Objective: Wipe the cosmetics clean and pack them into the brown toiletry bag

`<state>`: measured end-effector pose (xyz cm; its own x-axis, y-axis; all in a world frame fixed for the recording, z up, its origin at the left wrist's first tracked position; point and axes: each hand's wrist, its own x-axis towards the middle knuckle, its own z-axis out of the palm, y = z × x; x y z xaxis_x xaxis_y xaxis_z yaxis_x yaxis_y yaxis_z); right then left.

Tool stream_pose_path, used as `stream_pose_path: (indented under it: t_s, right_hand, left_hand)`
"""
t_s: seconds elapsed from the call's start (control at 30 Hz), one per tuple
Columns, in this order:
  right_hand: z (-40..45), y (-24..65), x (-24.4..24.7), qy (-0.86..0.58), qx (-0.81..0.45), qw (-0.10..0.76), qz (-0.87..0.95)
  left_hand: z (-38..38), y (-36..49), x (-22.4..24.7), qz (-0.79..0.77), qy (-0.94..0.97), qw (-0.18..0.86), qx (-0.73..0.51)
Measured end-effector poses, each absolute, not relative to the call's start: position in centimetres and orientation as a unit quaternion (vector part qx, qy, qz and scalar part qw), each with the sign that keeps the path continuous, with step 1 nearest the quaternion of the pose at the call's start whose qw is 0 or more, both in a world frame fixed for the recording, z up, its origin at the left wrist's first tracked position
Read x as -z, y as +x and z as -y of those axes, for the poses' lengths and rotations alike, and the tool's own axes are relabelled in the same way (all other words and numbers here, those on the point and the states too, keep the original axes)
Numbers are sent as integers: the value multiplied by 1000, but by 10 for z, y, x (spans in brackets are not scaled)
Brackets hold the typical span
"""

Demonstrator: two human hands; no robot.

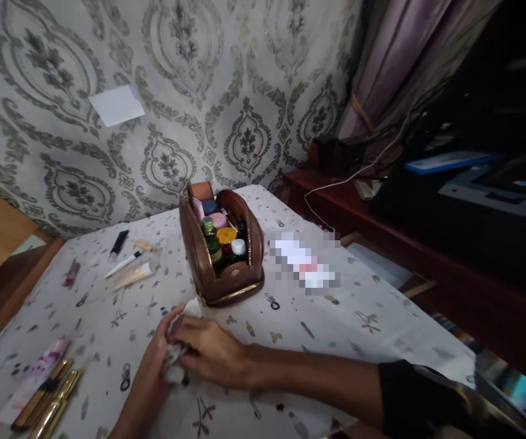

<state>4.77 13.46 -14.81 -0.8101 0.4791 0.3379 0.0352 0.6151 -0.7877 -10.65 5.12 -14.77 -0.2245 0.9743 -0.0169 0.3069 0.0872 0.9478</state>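
Observation:
Near the front of the table, my left hand point(158, 344) and my right hand point(214, 349) meet around a crumpled white cloth point(174, 367), perhaps a tissue or wipe. Its upper end sticks out above the fingers. My right fingers press onto it from above, while my left hand holds it from the left side. Whether something lies inside the cloth is hidden. Just beyond stands an unzipped brown toiletry bag point(199, 268). Inside it are several containers, among them a white-capped bottle point(238, 247), a yellow lid point(226, 235) and a pink lid point(217, 220).
At left lie a cream tube point(132, 275), a white pen-like stick point(123, 265), a black tube point(119, 244) and a small reddish bottle point(71, 274). Gold tubes point(59, 405) and a pink-white tube point(38, 378) lie nearer. A blurred-out packet point(303, 262) sits right of the bag.

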Motion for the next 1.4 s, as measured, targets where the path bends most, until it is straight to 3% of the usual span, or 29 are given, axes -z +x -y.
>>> stream_pose_path:
  t_s: [0.13, 0.33, 0.43, 0.6, 0.9, 1.13, 1.4]
  right_hand:
    - [-141, 34, 159, -234, -547, 340, 728]
    - [-134, 33, 156, -181, -675, 306, 646]
    - [-131, 31, 155, -209, -683, 292, 637]
    - [-127, 25, 160, -241, -692, 261, 628]
    - [-114, 10, 159, -255, -721, 198, 613]
    - [-108, -10, 155, -224, -710, 210, 633]
    - [-103, -21, 166, -197, -686, 244, 656]
  left_hand:
    - [-40, -110, 154, -591, 455, 450, -491]
    - [-46, -124, 148, -622, 434, 401, -514]
    - [-46, -139, 140, -651, 401, 372, -526]
    - [-43, -184, 122, -722, 399, 201, -528]
    - [-52, -309, 93, -788, 343, -8, -511]
    - [-48, -342, 108, -825, 403, -7, -396]
    - [18, -302, 110, -810, 510, -24, -288]
